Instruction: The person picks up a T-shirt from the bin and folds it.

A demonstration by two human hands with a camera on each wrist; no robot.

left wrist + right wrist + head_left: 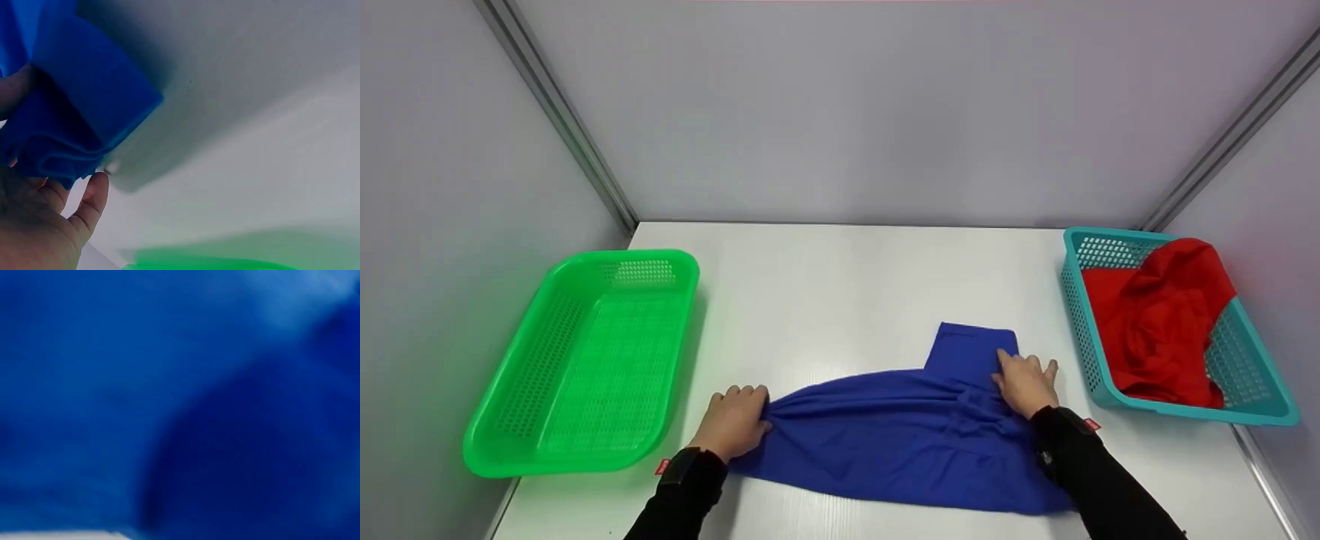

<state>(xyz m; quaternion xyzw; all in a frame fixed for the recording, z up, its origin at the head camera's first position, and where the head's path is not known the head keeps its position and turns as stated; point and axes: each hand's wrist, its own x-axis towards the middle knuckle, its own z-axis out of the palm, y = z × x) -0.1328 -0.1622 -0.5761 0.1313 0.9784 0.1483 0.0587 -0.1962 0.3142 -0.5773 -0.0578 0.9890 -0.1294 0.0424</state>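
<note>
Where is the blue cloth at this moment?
In the head view, the blue cloth lies on the white table, right of the green basket, its left end gripped by the left hand, the right hand touching it.

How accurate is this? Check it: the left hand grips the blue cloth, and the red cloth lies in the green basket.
The basket is wrong: the head view shows the red cloth in the teal basket, not the green basket. The left hand does grip the blue cloth.
</note>
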